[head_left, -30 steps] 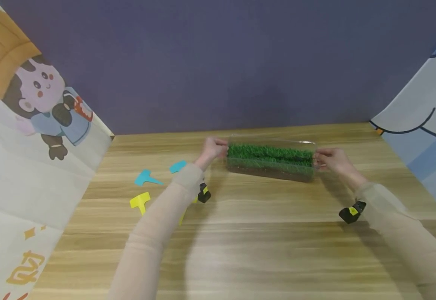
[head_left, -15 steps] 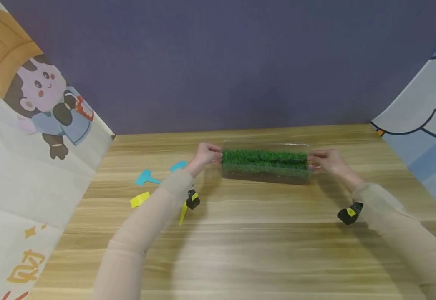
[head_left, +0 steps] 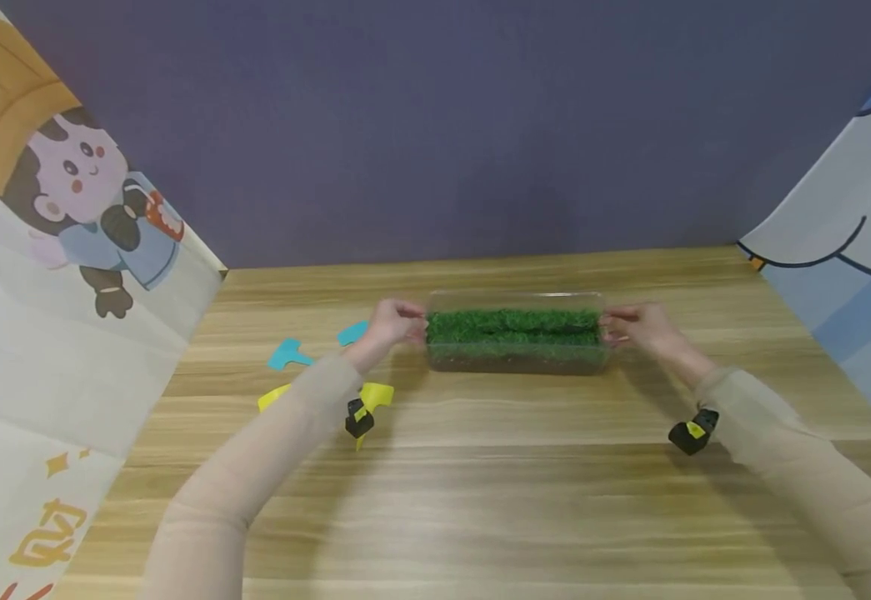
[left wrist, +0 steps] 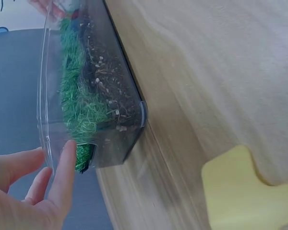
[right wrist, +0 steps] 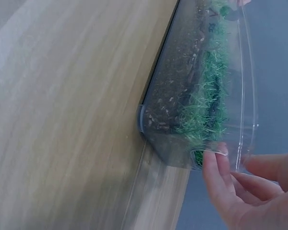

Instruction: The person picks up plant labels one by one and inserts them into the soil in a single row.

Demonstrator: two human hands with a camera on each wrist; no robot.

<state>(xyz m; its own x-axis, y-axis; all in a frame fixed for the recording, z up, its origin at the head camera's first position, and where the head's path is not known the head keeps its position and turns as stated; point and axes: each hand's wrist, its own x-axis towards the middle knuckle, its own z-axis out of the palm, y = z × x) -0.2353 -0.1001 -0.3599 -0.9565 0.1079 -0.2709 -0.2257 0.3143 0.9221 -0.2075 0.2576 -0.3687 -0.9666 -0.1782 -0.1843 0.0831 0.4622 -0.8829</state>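
A long clear plastic planter box stands upright near the back of the table. Inside it, green artificial grass runs lengthwise above dark, gritty soil. My left hand pinches the box's left end, one finger at the opening in the end wall and the thumb close to the rim. At the opposite end, my right hand grips the box the same way, with two fingertips at the end opening.
Blue T-shaped plant labels lie left of the box. Yellow T-shaped labels lie nearer, partly hidden by the left sleeve. A dark blue wall rises behind the table, with printed sheets on both sides.
Both hands have drawn the planter box to the left and a little towards me. Its slight slant has straightened, so it lies nearly parallel to the back edge.
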